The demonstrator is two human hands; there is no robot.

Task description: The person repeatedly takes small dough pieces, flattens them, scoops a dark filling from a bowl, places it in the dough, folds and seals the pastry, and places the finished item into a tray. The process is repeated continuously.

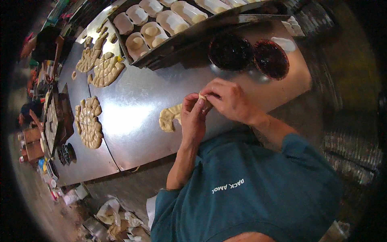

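My left hand point(195, 113) is raised over the metal worktable point(136, 87), holding a small piece of dough point(202, 96) between thumb and fingers. The fingertips of my right hand point(223, 98) pinch the same piece from the other side. Just left of my left hand, a larger strip of pale dough point(167, 119) lies on the metal, partly hidden behind the hand. Beyond my right hand stand two round bowls with a dark, glossy content, one bowl point(231, 53) beside the other point(271, 60).
A tray point(181, 39) of paper moulds, some holding dough balls, spans the far edge. Divided dough slabs point(89, 122) lie at the left, more point(105, 70) behind them. A white scraper-like piece point(284, 44) lies by the bowls. Other people work at the far left.
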